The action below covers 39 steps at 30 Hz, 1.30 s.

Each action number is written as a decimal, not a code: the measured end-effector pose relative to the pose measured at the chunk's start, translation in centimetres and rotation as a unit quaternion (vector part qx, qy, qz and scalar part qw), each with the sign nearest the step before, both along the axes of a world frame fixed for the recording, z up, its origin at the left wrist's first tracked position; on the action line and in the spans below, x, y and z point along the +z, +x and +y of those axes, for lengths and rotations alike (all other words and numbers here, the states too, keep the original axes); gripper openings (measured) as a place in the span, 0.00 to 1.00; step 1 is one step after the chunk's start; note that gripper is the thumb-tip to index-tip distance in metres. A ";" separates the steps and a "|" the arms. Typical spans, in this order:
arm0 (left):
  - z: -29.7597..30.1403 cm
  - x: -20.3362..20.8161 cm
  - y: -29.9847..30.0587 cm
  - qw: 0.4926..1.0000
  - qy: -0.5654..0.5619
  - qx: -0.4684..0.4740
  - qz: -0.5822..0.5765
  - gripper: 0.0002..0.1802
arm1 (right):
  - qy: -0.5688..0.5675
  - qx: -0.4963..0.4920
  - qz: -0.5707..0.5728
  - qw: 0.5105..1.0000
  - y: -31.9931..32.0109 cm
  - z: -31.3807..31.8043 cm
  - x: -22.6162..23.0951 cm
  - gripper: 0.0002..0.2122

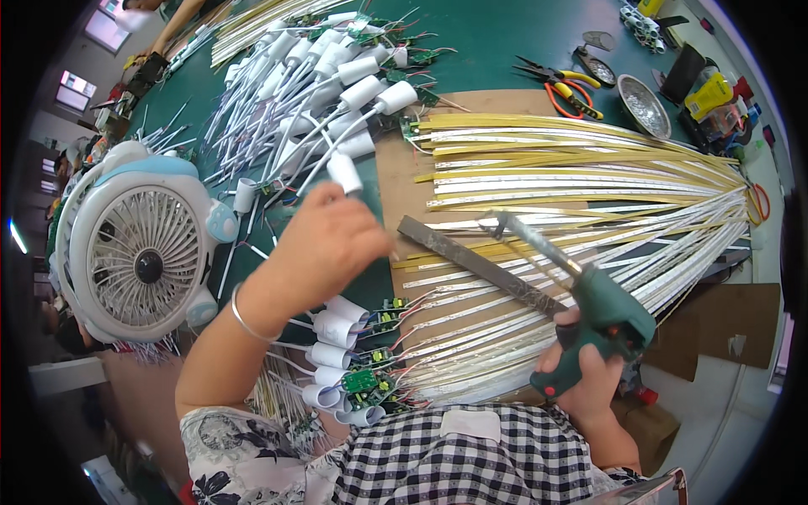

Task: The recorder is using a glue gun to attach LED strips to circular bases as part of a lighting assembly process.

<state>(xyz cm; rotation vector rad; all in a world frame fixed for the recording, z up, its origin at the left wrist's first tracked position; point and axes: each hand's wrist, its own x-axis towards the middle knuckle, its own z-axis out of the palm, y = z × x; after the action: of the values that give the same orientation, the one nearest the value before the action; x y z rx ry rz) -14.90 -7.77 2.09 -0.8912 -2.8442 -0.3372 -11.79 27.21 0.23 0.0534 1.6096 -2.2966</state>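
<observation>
My left hand [332, 240] is closed, its fingers curled and a little blurred. A white cylindrical housing [344, 173] shows right at its knuckles; whether the fingers grip it I cannot tell. In my right hand [589, 374] is a dark green soldering gun [602, 311], its metal tip pointing up and left over the LED strips. Beneath the gun lies a dark flat metal bar [480, 265], across white and yellow LED strips [539, 181]. Near my left forearm, several white housings [332, 353] sit beside small green circuit boards [360, 381], wired to strips.
A large heap of white housings with cables [328, 71] covers the far left. At left stands a white-and-blue fan [147, 265]. Pliers [568, 88], a metal bowl [643, 107] and a yellow bottle [709, 97] lie at far right. Another person's arm [178, 23] shows at the far edge.
</observation>
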 end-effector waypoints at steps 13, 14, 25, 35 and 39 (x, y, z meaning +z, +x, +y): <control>1.2 -2.9 3.4 0.994 0.077 0.013 -0.074 0.13 | 0.148 0.208 0.018 0.967 1.7 1.4 -0.2 0.26; 1.3 -3.0 3.3 0.994 0.077 0.010 -0.079 0.13 | 0.157 0.216 0.027 0.963 1.8 1.4 -0.3 0.26; 1.6 -3.2 3.6 0.987 0.124 0.044 -0.094 0.14 | 0.311 0.249 0.086 0.913 1.4 0.9 0.2 0.17; 1.7 -3.3 3.5 0.986 0.134 0.048 -0.089 0.14 | 0.343 0.245 0.109 0.900 1.6 0.6 0.0 0.17; 1.8 -3.4 3.5 0.985 0.137 0.053 -0.091 0.14 | 0.319 0.228 0.084 0.916 1.8 0.3 -0.1 0.17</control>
<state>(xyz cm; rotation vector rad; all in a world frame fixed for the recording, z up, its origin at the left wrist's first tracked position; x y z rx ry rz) -11.41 -5.99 -1.26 -0.6822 -2.8919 -0.8123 -10.01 27.54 0.17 -0.3374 2.1248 -1.3995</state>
